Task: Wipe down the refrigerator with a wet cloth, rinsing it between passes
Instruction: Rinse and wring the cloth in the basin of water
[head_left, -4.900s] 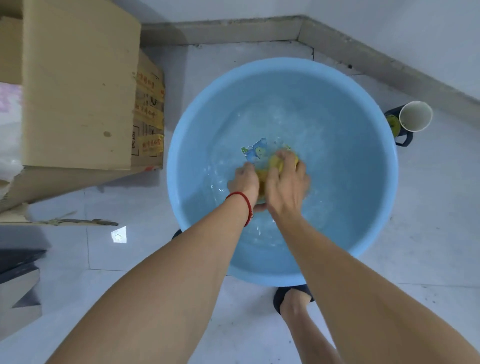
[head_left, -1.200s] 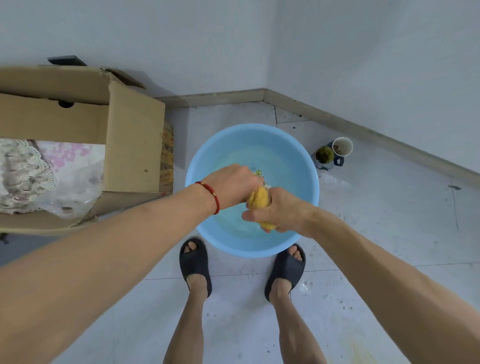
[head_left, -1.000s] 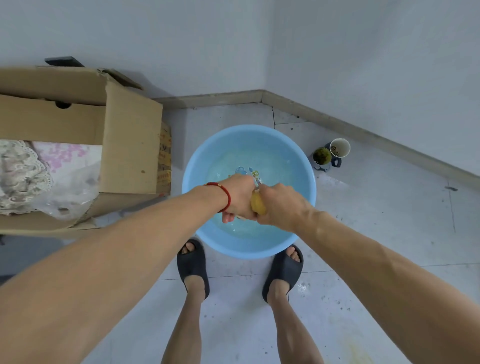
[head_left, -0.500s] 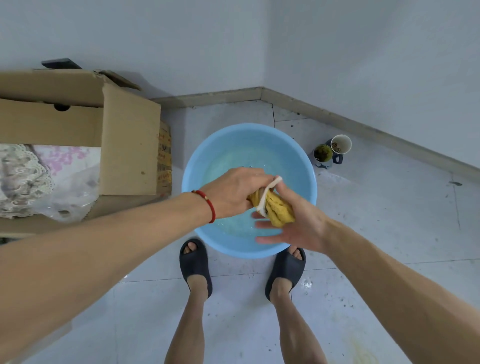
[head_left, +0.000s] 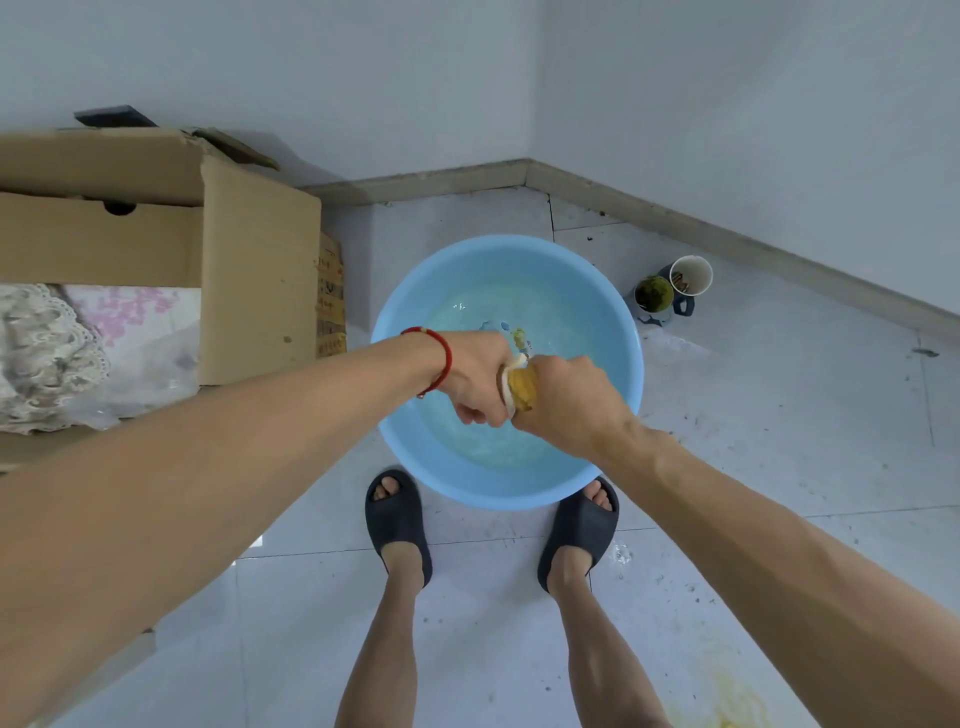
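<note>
A round light-blue basin (head_left: 618, 332) with shallow water stands on the tiled floor in front of my feet. Above its middle, both hands hold a bunched yellow cloth (head_left: 521, 387) with a white edge. My left hand (head_left: 475, 376), with a red string at the wrist, grips the cloth's left end. My right hand (head_left: 569, 402) grips its right end, fist against fist. Only a small part of the cloth shows between them. The refrigerator is out of view.
An open cardboard box (head_left: 249, 270) holding lace fabric stands at the left, close to the basin. A dark mug and a white cup (head_left: 688, 275) sit on the floor right of the basin near the wall corner. My feet in dark slippers (head_left: 395, 514) stand just before the basin.
I have stood up from washing the cloth in the water. Half a second ago my right hand was open under the loosened cloth; now it grips the cloth again, tight against my left fist.
</note>
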